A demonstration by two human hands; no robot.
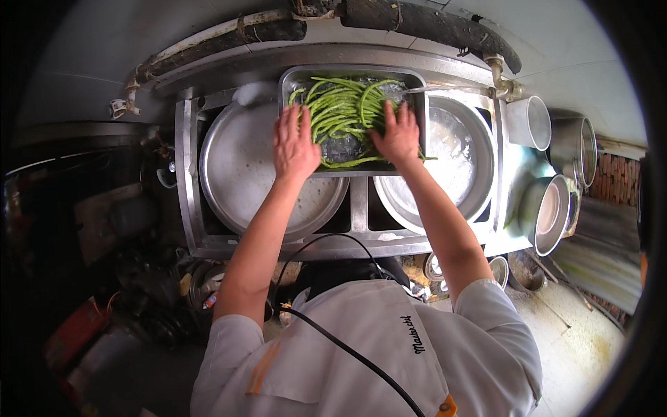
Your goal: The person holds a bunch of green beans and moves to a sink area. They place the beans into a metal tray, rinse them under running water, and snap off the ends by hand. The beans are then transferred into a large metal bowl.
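Long green beans (336, 107) lie bunched in a rectangular metal pan (288, 78) with water in it. The pan spans the back of a double steel sink, above two round basins. My left hand (297, 143), fingers extended, rests over the pan's left edge against the bean ends. At the right side of the beans is my right hand (398, 134), its fingers spread and touching them. From a tap (505, 91) at the right a thin stream of water runs into the pan. A few beans poke over the pan's front right corner, near my right wrist.
The left round metal basin (239, 156) holds cloudy, foamy liquid; the right basin (482, 156) holds water. Pots and a white bucket (529, 122) stand to the right. Another tap (125, 107) is at the left, and wrapped pipes (427, 23) run along the wall. A black cable (354, 346) crosses my apron.
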